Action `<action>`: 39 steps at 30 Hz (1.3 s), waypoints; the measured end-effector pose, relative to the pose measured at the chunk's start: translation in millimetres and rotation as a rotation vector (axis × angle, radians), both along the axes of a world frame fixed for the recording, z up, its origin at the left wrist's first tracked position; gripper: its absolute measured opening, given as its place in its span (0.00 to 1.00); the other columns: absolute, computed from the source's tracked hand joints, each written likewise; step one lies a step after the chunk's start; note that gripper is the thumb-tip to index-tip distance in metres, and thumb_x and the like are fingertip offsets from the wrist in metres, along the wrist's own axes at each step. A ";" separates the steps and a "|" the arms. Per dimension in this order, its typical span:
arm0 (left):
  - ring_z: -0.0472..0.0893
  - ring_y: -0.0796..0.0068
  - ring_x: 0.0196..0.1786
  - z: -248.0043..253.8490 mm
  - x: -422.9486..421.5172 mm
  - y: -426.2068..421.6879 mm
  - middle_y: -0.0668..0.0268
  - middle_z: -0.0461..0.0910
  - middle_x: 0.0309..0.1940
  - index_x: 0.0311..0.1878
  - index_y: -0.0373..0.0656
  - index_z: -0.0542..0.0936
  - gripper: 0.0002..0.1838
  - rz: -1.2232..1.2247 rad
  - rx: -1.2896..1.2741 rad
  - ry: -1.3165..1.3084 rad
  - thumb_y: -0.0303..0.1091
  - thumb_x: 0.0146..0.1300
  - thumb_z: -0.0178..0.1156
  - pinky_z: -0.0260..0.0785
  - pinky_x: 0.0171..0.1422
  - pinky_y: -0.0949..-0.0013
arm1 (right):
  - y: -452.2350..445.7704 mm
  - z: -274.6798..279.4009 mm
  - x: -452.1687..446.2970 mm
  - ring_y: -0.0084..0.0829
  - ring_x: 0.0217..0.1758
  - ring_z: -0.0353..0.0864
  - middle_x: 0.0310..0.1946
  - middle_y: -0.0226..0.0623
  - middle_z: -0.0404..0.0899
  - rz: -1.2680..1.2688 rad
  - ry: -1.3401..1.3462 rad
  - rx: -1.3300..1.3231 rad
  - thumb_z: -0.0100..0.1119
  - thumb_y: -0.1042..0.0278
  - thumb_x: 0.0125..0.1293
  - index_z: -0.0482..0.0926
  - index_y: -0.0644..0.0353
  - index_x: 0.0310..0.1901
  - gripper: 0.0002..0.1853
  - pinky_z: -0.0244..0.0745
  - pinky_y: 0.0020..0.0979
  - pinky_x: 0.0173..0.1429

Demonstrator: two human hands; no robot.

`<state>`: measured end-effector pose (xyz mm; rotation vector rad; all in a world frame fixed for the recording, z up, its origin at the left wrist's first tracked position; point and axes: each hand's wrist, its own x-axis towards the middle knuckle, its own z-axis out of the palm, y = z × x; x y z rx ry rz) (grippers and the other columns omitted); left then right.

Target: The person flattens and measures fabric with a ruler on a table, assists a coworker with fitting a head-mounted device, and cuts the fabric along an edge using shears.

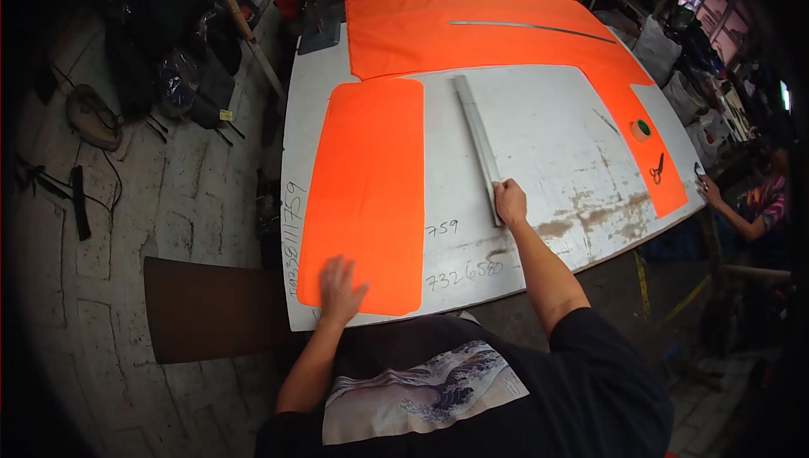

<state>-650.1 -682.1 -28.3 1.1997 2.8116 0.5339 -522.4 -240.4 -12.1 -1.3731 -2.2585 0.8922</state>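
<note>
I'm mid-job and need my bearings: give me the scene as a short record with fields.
Left hand: blurred, open over the near end of the separate orange panel; contact unclear
Left hand point
Right hand: grip closed near the near end of the long metal bar
Separate orange panel: left side of the white table
Large orange sheet: across the far side, extending down the right
On that sheet: thin metal strip, tape roll, scissors
Co-worker: hand at the table's right edge
</note>
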 end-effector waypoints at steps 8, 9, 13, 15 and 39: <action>0.77 0.48 0.63 39.4 -64.5 -0.7 0.50 0.78 0.59 0.65 0.39 0.72 0.39 0.767 -0.120 -0.462 0.41 0.49 0.73 0.70 0.65 0.47 | -20.6 4.6 59.5 0.60 0.48 0.82 0.41 0.62 0.83 -0.005 -0.150 0.045 0.62 0.49 0.64 0.76 0.67 0.51 0.27 0.76 0.50 0.52; 0.79 0.48 0.59 39.0 -67.4 0.1 0.50 0.80 0.56 0.62 0.38 0.74 0.37 0.741 -0.102 -0.453 0.40 0.48 0.73 0.71 0.63 0.48 | -26.6 8.8 62.1 0.60 0.48 0.82 0.41 0.63 0.82 -0.005 -0.155 0.050 0.63 0.48 0.63 0.75 0.67 0.52 0.28 0.77 0.49 0.52; 0.84 0.52 0.51 8.7 -75.1 -6.7 0.52 0.84 0.49 0.54 0.35 0.79 0.29 0.638 0.095 -0.646 0.35 0.48 0.73 0.76 0.55 0.55 | -56.9 11.7 70.2 0.56 0.44 0.84 0.38 0.61 0.83 0.041 -0.104 0.042 0.69 0.48 0.58 0.74 0.68 0.56 0.34 0.77 0.45 0.48; 0.85 0.57 0.48 -1.6 -61.6 -15.1 0.53 0.85 0.47 0.52 0.33 0.80 0.24 0.582 0.282 -0.867 0.32 0.51 0.72 0.77 0.52 0.59 | -75.8 2.8 76.3 0.55 0.44 0.84 0.39 0.61 0.83 0.089 -0.049 0.025 0.71 0.48 0.56 0.74 0.69 0.57 0.36 0.77 0.44 0.49; 0.82 0.44 0.38 -22.2 -54.2 -7.8 0.44 0.83 0.32 0.34 0.31 0.81 0.23 0.661 0.235 -0.592 0.47 0.63 0.64 0.72 0.45 0.51 | -169.6 0.6 -0.2 0.55 0.57 0.76 0.52 0.63 0.76 0.349 -0.049 0.142 0.69 0.58 0.59 0.71 0.72 0.60 0.33 0.73 0.45 0.59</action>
